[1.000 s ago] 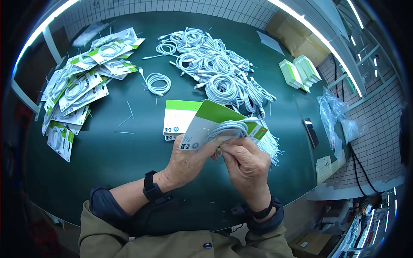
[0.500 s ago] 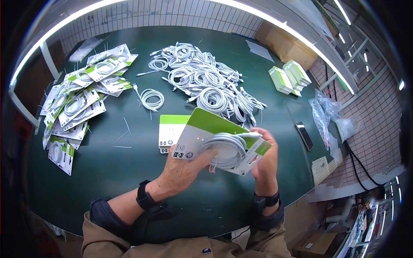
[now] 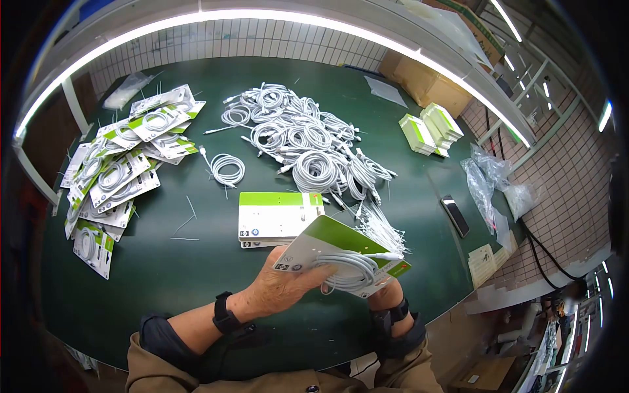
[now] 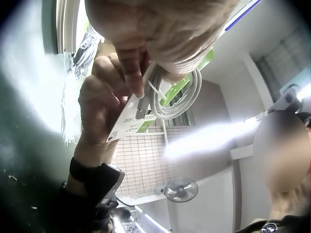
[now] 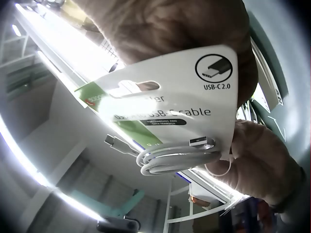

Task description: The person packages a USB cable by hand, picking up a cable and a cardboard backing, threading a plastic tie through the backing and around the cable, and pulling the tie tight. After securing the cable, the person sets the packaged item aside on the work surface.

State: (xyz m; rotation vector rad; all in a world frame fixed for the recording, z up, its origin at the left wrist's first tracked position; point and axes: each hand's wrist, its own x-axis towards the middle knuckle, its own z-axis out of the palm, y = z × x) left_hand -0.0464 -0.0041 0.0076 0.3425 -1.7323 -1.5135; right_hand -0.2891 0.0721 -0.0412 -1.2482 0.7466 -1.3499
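Observation:
A green-and-white card (image 3: 327, 237) with a coiled white cable (image 3: 354, 270) on its face is held tilted above the table. My left hand (image 3: 282, 285) grips its lower left part, thumb over the coil. Mostly hidden behind the card's right end is my right hand (image 3: 386, 296); in the left wrist view its curled fingers (image 4: 99, 80) lie at the card's back. The right wrist view shows the card's printed face (image 5: 184, 92), the coil (image 5: 175, 160) and a thin tie loop (image 5: 221, 171). Beyond the held card lie stacked flat cards (image 3: 268, 219).
Cabled cards (image 3: 121, 177) are heaped at left, with a single coil (image 3: 227, 169) nearby. Coiled cables (image 3: 308, 137) pile up mid-table beside loose white ties (image 3: 380, 229). Green-white packs (image 3: 426, 131), a phone (image 3: 455, 216) and plastic bags (image 3: 485, 183) are at right.
My right hand has gone from pinching at the card's lower edge beside my left hand to behind its right end. The card has lowered slightly; the head view has shifted, uncovering more of the card stack.

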